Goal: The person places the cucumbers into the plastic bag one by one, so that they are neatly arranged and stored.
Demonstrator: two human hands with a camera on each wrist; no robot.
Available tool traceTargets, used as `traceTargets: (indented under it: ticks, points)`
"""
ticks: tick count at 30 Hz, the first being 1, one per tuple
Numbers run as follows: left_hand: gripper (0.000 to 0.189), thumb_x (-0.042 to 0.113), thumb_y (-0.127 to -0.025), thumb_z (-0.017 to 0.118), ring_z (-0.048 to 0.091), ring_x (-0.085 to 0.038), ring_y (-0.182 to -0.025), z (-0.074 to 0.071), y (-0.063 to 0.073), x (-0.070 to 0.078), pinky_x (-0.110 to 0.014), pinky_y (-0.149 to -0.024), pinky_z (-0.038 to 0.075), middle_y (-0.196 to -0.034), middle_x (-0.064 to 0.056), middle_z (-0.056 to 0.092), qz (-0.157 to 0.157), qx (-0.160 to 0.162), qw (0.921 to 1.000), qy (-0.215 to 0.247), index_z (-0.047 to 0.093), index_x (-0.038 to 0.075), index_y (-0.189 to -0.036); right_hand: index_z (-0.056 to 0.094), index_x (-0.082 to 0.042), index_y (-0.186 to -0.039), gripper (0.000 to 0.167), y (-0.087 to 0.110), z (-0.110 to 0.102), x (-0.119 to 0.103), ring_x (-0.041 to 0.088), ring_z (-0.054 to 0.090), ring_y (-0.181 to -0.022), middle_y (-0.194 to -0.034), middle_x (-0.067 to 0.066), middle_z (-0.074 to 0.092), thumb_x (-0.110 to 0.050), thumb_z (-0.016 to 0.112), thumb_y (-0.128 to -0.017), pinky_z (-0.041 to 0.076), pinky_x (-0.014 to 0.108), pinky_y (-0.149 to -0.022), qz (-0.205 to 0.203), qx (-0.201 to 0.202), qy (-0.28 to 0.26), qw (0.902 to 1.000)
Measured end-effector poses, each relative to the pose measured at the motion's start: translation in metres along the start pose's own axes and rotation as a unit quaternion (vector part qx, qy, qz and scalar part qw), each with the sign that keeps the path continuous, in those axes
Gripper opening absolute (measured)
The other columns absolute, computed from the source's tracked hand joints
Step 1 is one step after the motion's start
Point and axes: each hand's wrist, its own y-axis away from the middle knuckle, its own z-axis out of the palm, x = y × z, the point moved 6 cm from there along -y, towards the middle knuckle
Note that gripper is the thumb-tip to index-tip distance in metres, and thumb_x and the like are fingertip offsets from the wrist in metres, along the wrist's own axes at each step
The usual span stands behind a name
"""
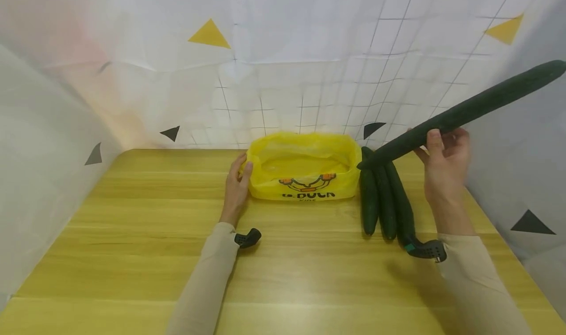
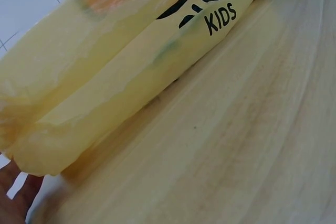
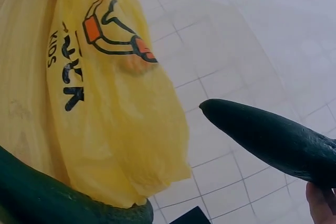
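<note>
Head cam: there's a thin yellow plastic bag with dark lettering (image 1: 267,190), mouth up, on a light wood-grain table (image 1: 300,266). Left hand (image 1: 236,187) has its left edge, thumb in front. Three long dark green cucumbers (image 1: 384,205) lie bunched just right of the bag. Right hand (image 1: 446,170), off to the bag's right, is gripping a fourth, longer-looking dark green cucumber (image 1: 468,110), lifted and tilted, lower tip toward the bag.

Left wrist cam: pretty much all bag, "KIDS" print showing, with left-hand fingers at its near end. That view alone can't tell me how tight they are.

Right wrist cam: the held cucumber's tip points bagward, with a visible gap.
</note>
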Motion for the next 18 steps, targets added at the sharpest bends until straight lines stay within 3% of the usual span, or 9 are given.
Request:
traceTargets:
  ticks: [4, 10, 14, 18]
  points:
    - [0.05, 0.047, -0.098, 0.042, 0.027, -0.018, -0.142, -0.001, -0.004, -0.013, -0.049, -0.111, 0.03, -0.154, -0.002, 0.031, 0.003, 0.011, 0.9999, 0.002, 0.042, 0.023, -0.142, 0.045, -0.003, -0.122, 0.044, 0.002, 0.004, 0.005, 0.028, 0.066, -0.099, -0.107, 0.015, 0.055, -0.005, 0.067, -0.084, 0.055, 0.03, -0.081, -0.004, -0.002, 0.014, 0.9999]
    - [0.053, 0.053, -0.096, 0.042, 0.028, -0.015, -0.141, -0.002, -0.004, -0.015, -0.047, -0.11, 0.031, -0.152, 0.003, 0.033, 0.004, 0.021, 0.9998, 0.001, 0.043, 0.026, -0.14, 0.045, -0.006, -0.121, 0.044, 0.003, 0.013, 0.014, 0.022, 0.061, -0.093, -0.106, 0.012, 0.055, 0.002, 0.066, -0.083, 0.055, 0.029, -0.082, -0.001, -0.016, 0.02, 0.9997]
    - [0.05, 0.046, -0.098, 0.043, 0.027, -0.018, -0.142, -0.001, -0.003, -0.009, -0.048, -0.111, 0.03, -0.154, -0.002, 0.031, -0.004, 0.01, 0.9999, 0.005, 0.043, 0.021, -0.141, 0.047, -0.006, -0.116, 0.042, 0.002, 0.017, 0.02, 0.022, 0.063, -0.084, -0.104, 0.012, 0.055, 0.004, 0.067, -0.081, 0.055, 0.03, -0.081, 0.005, -0.014, 0.011, 0.9998]
    - [0.047, 0.036, -0.1, 0.043, 0.027, -0.023, -0.142, -0.002, 0.003, 0.009, -0.05, -0.111, 0.029, -0.153, -0.008, 0.031, -0.008, 0.002, 0.9999, 0.007, 0.042, 0.014, -0.142, 0.048, -0.007, -0.114, 0.041, 0.001, 0.022, 0.024, 0.022, 0.064, -0.08, -0.104, 0.012, 0.055, 0.006, 0.068, -0.08, 0.055, 0.03, -0.081, 0.008, -0.022, 0.014, 0.9996]
